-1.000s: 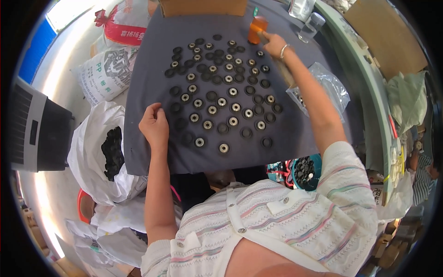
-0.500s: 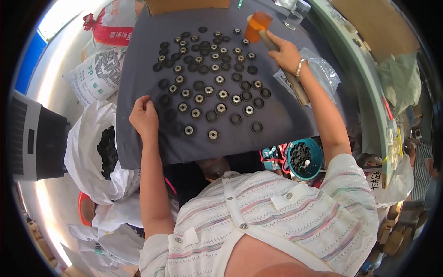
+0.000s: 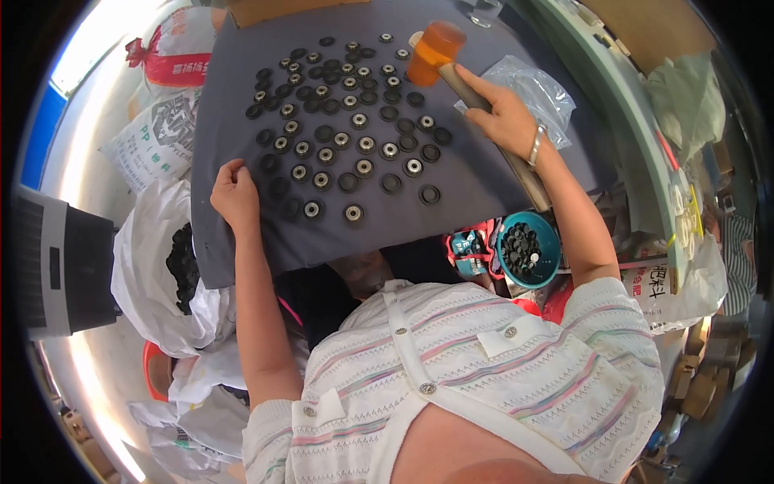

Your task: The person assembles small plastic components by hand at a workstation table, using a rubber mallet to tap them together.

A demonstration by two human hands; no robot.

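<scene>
My right hand grips the wooden handle of a mallet with an orange head, held over the right side of a grey table. Several small black round parts, many with metal centres, lie in rows across the table. My left hand rests closed near the table's left front edge, beside the nearest row of parts; whether it holds anything is hidden.
A teal bowl of black parts sits below the table's front right. A white sack with black parts stands at the left, by a dark box. A clear plastic bag lies at the right. Printed sacks stand at the far left.
My right hand has drawn the mallet nearer and lower over the table's right side. My left hand stays at the left front edge.
</scene>
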